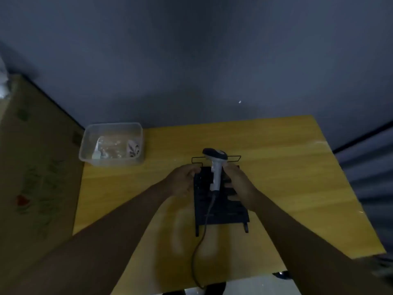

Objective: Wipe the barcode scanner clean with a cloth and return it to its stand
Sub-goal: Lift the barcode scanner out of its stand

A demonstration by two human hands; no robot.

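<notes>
Head view: both hands point(238, 184) flank scanner point(217, 167), right apparently gripping.

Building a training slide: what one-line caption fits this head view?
Right hand grips the barcode scanner over its black stand; left hand beside it.

R hand point(240, 184) gripping scanner point(215, 167), over stand point(221, 209)
</notes>
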